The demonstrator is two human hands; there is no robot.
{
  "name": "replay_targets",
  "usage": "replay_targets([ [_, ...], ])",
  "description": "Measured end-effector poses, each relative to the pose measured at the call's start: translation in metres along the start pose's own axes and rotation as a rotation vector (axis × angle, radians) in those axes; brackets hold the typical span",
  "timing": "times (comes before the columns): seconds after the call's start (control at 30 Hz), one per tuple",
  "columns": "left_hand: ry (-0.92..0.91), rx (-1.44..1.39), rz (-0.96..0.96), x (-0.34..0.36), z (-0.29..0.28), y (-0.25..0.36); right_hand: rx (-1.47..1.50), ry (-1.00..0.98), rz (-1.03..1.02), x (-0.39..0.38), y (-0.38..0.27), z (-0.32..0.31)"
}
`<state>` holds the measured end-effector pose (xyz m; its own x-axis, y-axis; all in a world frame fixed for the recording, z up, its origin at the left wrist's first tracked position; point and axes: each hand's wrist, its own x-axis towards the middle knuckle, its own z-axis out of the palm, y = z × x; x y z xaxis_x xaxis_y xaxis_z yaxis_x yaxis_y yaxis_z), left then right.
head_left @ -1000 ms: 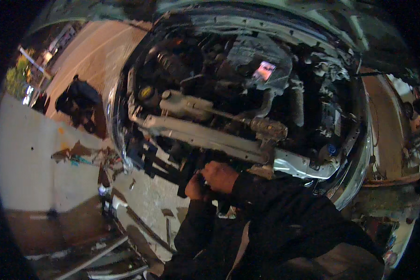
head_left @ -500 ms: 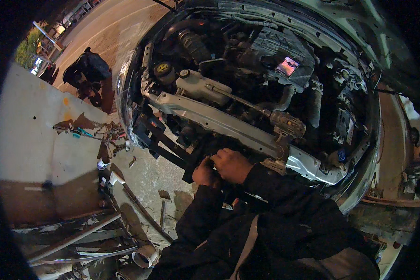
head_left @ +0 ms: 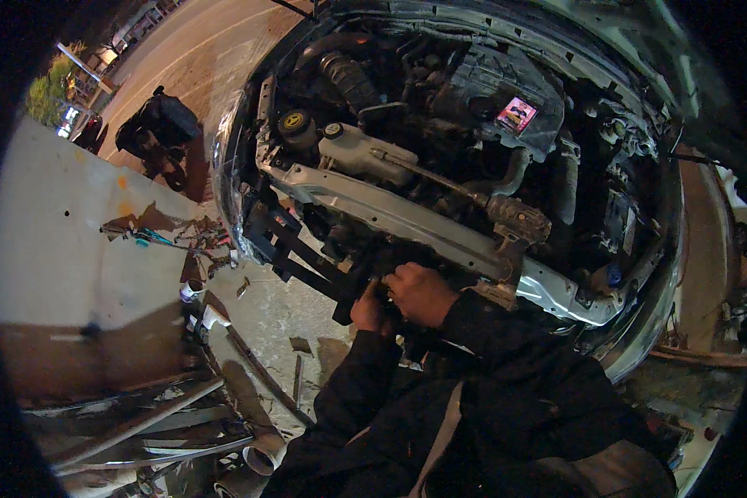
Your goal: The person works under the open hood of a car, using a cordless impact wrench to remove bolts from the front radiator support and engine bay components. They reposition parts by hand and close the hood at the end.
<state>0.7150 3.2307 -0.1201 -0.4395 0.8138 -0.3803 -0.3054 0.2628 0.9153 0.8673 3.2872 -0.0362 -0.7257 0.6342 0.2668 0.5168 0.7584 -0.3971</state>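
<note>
My left hand (head_left: 369,310) and my right hand (head_left: 423,295) are close together at the front of a car, just below the silver radiator crossmember (head_left: 390,214). Fingers on both hands are bent and pinched near a dark part behind the bumper area. Whatever they grip is too small and dark to make out. A cordless drill (head_left: 519,222) with a long extension bit rests across the crossmember, just beyond my right hand. Its bit reaches left over the pale coolant tank (head_left: 365,153).
A lit phone (head_left: 516,114) lies on the engine cover (head_left: 494,79) under the raised hood. Dark bracket bars (head_left: 303,253) stick out left of my hands. Tools (head_left: 162,239) lie on a sheet-metal surface at left. Metal bars and pipes (head_left: 141,419) are piled at lower left.
The view has shifted slightly, and the phone's screen picture differs. My hands remain at the same spot, with a small change in the fingers; my left index finger now points up more.
</note>
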Motion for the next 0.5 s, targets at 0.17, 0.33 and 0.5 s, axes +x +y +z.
replay_targets([
  [0.17,-0.047,-0.147,-0.121,-0.006,0.002,0.016,0.067,-0.004,0.147,-0.001,-0.006,0.003],
  [0.33,-0.13,0.292,0.014,-0.004,-0.006,0.021,0.051,0.001,0.223,-0.002,-0.015,0.0],
  [0.5,-0.381,-0.048,-0.348,0.013,-0.032,0.022,-0.008,0.299,0.386,-0.011,-0.06,-0.022],
])
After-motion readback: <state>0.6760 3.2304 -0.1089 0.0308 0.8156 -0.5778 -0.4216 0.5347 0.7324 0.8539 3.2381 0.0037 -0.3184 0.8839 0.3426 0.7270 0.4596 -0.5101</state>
